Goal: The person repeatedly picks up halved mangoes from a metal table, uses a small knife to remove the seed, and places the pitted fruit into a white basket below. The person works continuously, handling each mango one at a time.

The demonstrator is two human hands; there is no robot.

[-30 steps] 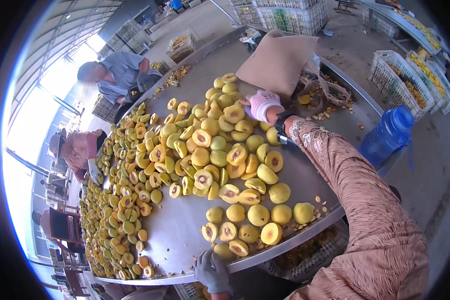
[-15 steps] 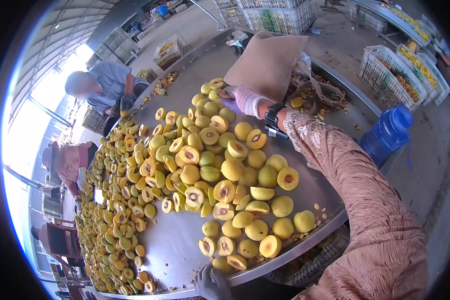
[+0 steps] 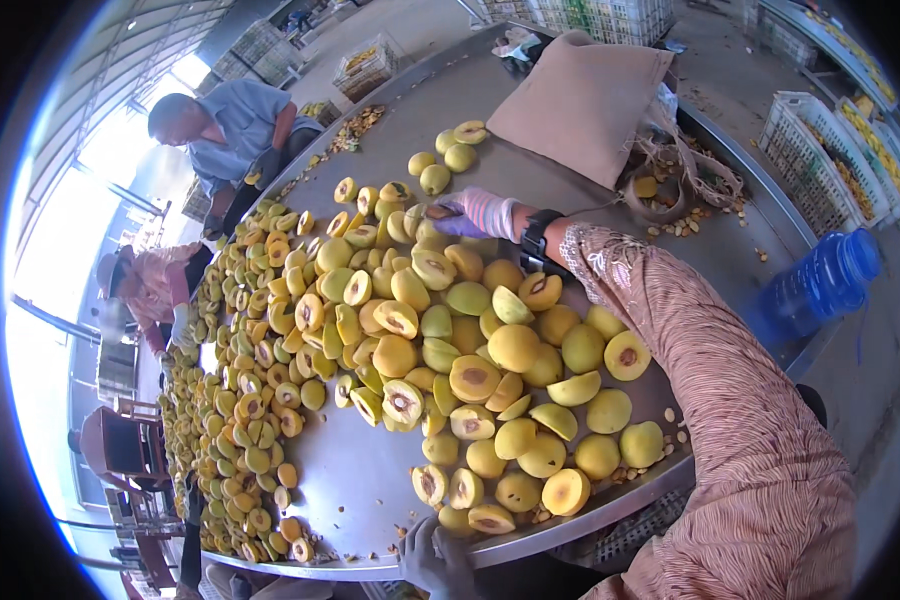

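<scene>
A heap of halved yellow-green peaches (image 3: 473,379), several with brown pits or pit hollows showing, covers much of a metal table (image 3: 340,470). My right hand (image 3: 475,214), in a striped pink and purple glove, reaches over the heap's far part. Its fingers are closed round something with a brownish end, too little of which shows to name. Peaches lie against its near side. At the near rim of the table rests my left hand (image 3: 434,560) in a dark grey glove, its visible fingers slightly apart and beside the nearest halves. Nothing shows in it.
A brown cushion (image 3: 582,108) and a torn sack (image 3: 670,185) with scraps lie at the far right. A blue bottle (image 3: 810,285) stands by the right edge. Across the table, two people (image 3: 235,130) work at the left. Crates (image 3: 820,160) stand beyond.
My right hand has moved nearer and left across the table, pushing peaches along. A gap now separates a few far peaches from the heap. The view has shifted; my left hand stays by the rim.
</scene>
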